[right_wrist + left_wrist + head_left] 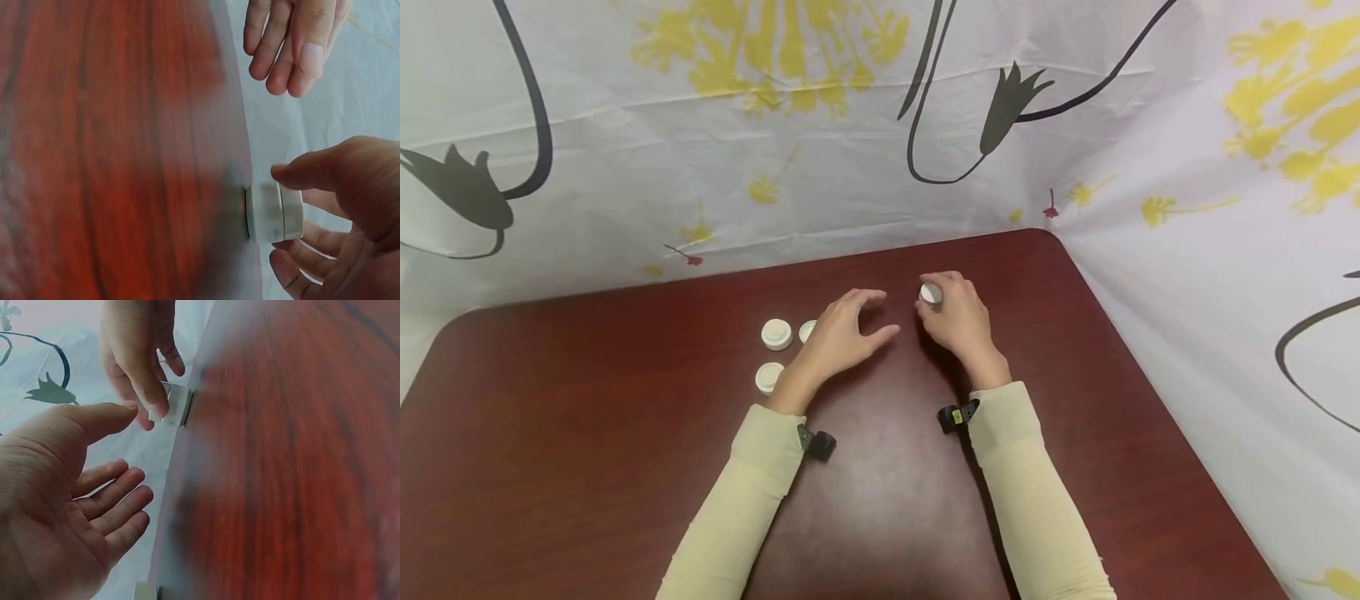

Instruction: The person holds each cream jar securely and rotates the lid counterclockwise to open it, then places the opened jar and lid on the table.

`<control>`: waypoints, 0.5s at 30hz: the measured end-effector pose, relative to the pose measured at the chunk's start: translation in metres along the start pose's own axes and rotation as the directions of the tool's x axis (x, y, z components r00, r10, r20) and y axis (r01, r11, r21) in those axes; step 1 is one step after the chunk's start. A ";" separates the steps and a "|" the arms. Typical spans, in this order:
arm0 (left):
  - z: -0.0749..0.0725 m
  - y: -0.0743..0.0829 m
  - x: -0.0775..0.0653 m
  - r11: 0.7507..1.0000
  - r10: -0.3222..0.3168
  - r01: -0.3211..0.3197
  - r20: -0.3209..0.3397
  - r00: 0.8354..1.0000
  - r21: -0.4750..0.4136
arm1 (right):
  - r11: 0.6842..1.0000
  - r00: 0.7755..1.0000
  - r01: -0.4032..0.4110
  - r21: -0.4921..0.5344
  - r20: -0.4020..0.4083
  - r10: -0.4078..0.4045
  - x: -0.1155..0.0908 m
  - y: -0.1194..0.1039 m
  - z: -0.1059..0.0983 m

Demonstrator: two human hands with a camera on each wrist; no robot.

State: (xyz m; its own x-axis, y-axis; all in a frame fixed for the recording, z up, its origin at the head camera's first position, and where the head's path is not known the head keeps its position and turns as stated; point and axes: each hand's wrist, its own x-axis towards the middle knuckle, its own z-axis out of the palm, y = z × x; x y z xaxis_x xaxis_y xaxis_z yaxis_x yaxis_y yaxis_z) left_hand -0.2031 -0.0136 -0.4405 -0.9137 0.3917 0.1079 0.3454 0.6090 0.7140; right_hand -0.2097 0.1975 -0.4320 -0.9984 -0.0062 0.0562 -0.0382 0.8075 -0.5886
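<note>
A small white round jar [931,294] with a narrower lid stands on the dark red table. My right hand [958,315] holds it, thumb on one side and fingers curled round the other. In the right wrist view the jar [272,212] shows a seam between its wider lower part and the lid, with the thumb at that seam. My left hand [841,335] is apart from it to the left, thumb and fingers spread with nothing between them. The left wrist view shows this palm [56,519] facing the right hand.
Left of my left hand are more white round pieces: one [777,334] farther back, another [767,377] nearer, and a third [807,331] partly hidden by that hand. A patterned white cloth [850,208] hangs along the table's back and right edges.
</note>
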 end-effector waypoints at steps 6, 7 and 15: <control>0.002 0.001 0.005 1.000 -0.008 0.008 0.000 1.000 0.003 | 1.000 1.000 -0.010 -0.010 0.007 0.010 -0.002 0.000 -0.003; 0.003 0.002 0.006 1.000 -0.012 0.012 -0.002 1.000 0.001 | 1.000 1.000 -0.006 -0.008 0.006 0.006 -0.002 0.000 -0.003; 0.009 0.002 0.016 1.000 -0.025 0.025 0.005 1.000 0.003 | 1.000 1.000 0.007 0.027 -0.004 -0.006 0.000 -0.002 -0.003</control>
State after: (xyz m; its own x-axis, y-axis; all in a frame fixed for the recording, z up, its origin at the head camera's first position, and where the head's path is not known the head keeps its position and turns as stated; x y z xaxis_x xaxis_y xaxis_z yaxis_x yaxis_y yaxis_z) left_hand -0.2155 -0.0001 -0.4435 -0.9208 0.3803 0.0868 0.3235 0.6204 0.7145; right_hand -0.2099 0.1977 -0.4289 -0.9980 -0.0090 0.0632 -0.0458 0.7910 -0.6101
